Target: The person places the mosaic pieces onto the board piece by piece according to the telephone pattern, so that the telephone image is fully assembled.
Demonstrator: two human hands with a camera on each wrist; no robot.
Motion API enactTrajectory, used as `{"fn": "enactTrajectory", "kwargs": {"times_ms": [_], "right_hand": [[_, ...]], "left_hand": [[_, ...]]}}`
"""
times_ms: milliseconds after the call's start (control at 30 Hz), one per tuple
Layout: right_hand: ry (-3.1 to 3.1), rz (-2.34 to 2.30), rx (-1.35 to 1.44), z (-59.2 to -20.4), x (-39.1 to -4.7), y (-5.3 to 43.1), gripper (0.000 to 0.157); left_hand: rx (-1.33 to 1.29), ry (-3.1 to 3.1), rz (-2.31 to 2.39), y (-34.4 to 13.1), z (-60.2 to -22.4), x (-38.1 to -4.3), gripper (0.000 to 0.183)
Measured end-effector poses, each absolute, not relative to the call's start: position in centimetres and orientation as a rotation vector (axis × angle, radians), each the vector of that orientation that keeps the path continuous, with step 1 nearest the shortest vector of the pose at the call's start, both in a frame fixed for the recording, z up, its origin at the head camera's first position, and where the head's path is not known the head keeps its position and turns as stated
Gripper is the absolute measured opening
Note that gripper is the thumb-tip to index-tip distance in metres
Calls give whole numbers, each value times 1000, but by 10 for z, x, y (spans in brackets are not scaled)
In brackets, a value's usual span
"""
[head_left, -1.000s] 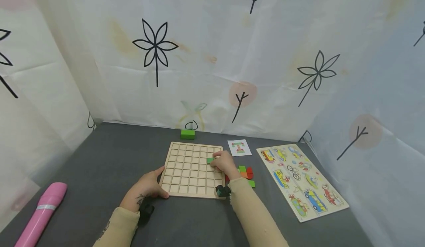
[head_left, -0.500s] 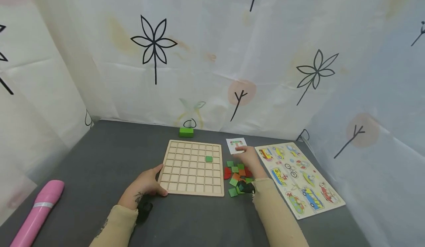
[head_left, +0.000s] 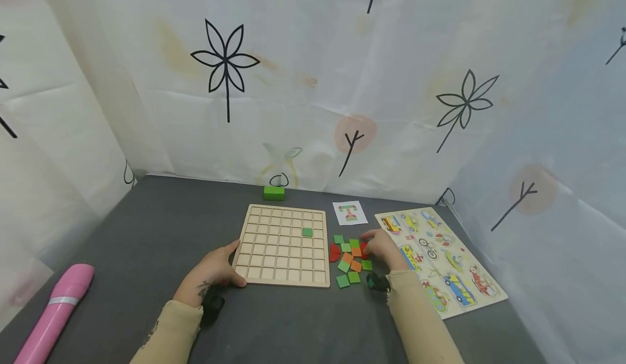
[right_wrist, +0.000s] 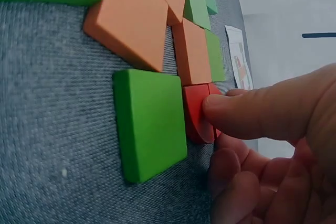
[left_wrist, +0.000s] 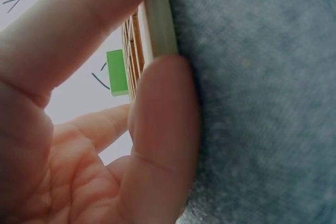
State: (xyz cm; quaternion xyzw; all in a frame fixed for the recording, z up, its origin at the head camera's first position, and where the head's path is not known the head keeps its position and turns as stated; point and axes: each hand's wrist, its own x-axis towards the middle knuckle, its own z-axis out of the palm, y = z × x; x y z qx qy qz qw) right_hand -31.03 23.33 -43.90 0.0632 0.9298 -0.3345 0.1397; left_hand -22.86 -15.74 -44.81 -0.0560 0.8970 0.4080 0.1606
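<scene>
My left hand (head_left: 213, 273) rests against the left edge of a square wooden grid board (head_left: 274, 277), thumb at its near corner and fingers spread along the side. In the left wrist view the thumb (left_wrist: 165, 108) presses the board's pale rim (left_wrist: 160, 19). One green square block (head_left: 307, 232) sits in a cell toward the board's upper right. On the right, my right hand (head_left: 383, 249) is at the far side of a loose pile of blocks. Its thumb and fingers pinch a rounded red block (right_wrist: 197, 111) at the table, beside an orange block (right_wrist: 191, 51).
Several green and orange blocks (head_left: 346, 257) and another red block (head_left: 335, 252) lie between board and hand. A pattern card (head_left: 350, 213) lies behind them. A picture puzzle board (head_left: 469, 277) is at right, a green box (head_left: 274, 193) behind, and a pink microphone (head_left: 58, 309) at left.
My right hand has let go of the green block on the board, moved right past the card, and come down to a red block in the pile. The left hand has stayed at the board.
</scene>
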Motion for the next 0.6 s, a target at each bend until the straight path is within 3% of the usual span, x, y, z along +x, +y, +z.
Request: {"fn": "enactTrajectory", "kwargs": {"times_ms": [500, 600], "right_hand": [[2756, -922, 166, -436, -306, 232, 15], [2779, -900, 142, -435, -306, 232, 17]], "left_hand": [[-161, 2564, 1178, -157, -449, -228, 117], [-144, 2562, 1192, -158, -448, -227, 116]]}}
